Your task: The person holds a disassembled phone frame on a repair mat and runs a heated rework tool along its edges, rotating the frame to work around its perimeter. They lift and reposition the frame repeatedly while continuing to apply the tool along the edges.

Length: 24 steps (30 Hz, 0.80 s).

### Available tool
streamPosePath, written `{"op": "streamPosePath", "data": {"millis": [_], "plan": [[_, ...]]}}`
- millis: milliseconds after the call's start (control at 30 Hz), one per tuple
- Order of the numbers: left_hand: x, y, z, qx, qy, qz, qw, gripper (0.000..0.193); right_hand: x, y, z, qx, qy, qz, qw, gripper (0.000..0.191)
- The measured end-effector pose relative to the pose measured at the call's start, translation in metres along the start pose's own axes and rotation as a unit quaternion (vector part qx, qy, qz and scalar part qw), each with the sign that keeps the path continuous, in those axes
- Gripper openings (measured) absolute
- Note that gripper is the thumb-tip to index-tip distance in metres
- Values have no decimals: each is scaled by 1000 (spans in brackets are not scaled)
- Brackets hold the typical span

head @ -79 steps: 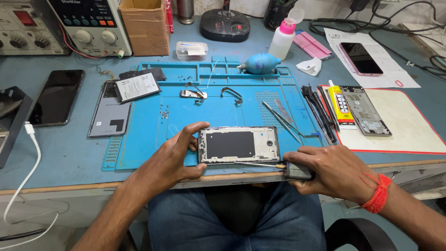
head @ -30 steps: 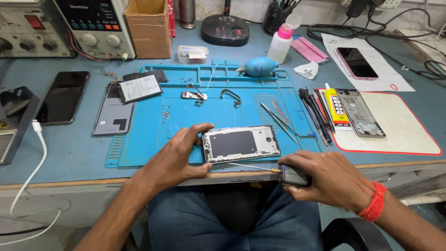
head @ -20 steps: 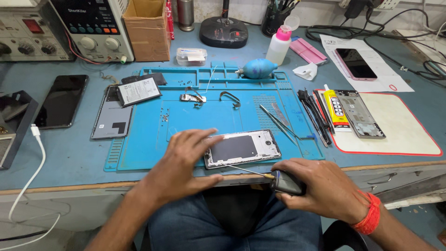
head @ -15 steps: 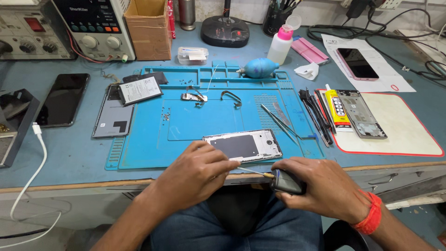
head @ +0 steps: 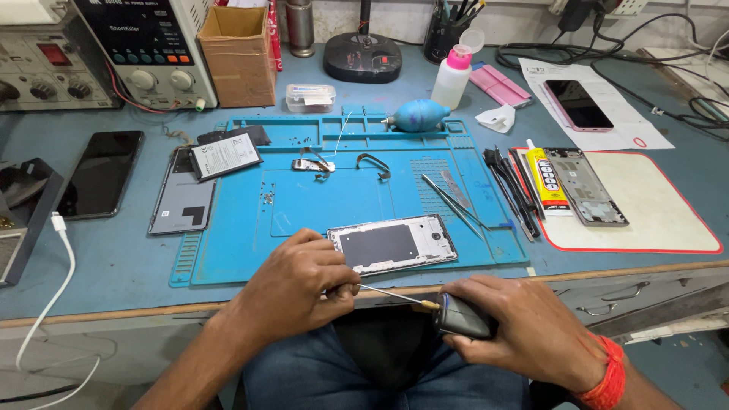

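Observation:
An opened phone frame (head: 392,243) lies on the blue silicone work mat (head: 304,197), near its front edge. My left hand (head: 292,281) rests just left of the phone, its fingertips pinched on the thin metal shaft (head: 387,294) of a screwdriver. My right hand (head: 524,330) sits below the table edge, closed around the screwdriver's dark handle (head: 462,317). The shaft runs between the two hands, just in front of the phone.
On the mat lie tweezers (head: 448,199), small metal parts (head: 313,163) and a blue air blower (head: 421,115). A battery (head: 224,154) and back cover (head: 182,201) lie left, two phones (head: 99,182) (head: 577,102), a glue tube (head: 548,182), another phone frame (head: 588,186), a power supply (head: 144,49).
My left hand left the phone's left edge and came down to pinch the screwdriver shaft. My right hand with the handle stayed low at the table edge.

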State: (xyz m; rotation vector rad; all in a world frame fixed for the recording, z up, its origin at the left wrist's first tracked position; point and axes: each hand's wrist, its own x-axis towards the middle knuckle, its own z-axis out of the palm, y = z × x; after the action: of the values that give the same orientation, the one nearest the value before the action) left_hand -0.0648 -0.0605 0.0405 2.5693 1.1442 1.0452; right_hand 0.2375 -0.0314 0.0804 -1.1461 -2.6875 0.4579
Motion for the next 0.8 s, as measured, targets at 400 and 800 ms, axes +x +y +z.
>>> {"op": "streamPosePath", "data": {"millis": [400, 800], "plan": [[1, -7, -3, 29, 12, -12, 999, 10, 0, -7, 3, -5, 15, 9, 1000, 58], [-3, -9, -2, 30, 27, -28, 999, 11, 2, -12, 6, -12, 8, 31, 999, 57]]}}
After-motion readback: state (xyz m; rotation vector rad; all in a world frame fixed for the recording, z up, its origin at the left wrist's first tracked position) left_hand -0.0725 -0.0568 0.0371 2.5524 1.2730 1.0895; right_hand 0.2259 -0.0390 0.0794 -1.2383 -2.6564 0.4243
